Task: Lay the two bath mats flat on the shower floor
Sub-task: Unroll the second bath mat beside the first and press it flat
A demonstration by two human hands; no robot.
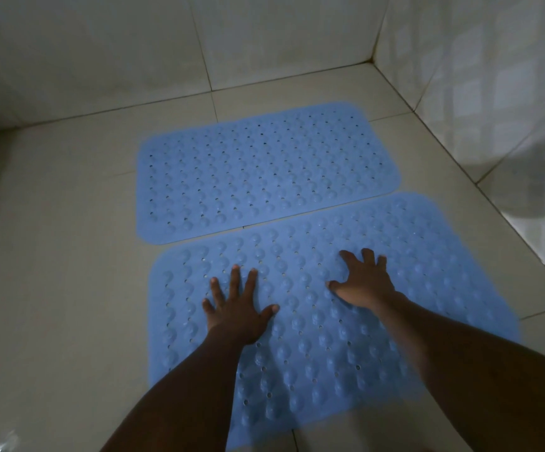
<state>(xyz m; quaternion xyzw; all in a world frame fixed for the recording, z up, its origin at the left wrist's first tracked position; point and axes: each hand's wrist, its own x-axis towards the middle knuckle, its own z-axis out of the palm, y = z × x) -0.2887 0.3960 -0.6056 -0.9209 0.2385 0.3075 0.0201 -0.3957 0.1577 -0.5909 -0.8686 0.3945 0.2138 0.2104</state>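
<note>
Tiled shower floor (69, 223), far mat (264, 168) flat, both hands on near mat (395, 321)

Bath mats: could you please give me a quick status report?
Left hand and right hand open, pressing on near mat. Far mat lies flat on tiled floor. Nothing else on either mat.

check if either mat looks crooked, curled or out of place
Nothing serious: the far mat and near mat both lie flat, no curled edges. The near one just sits shifted right of the far one.
</note>
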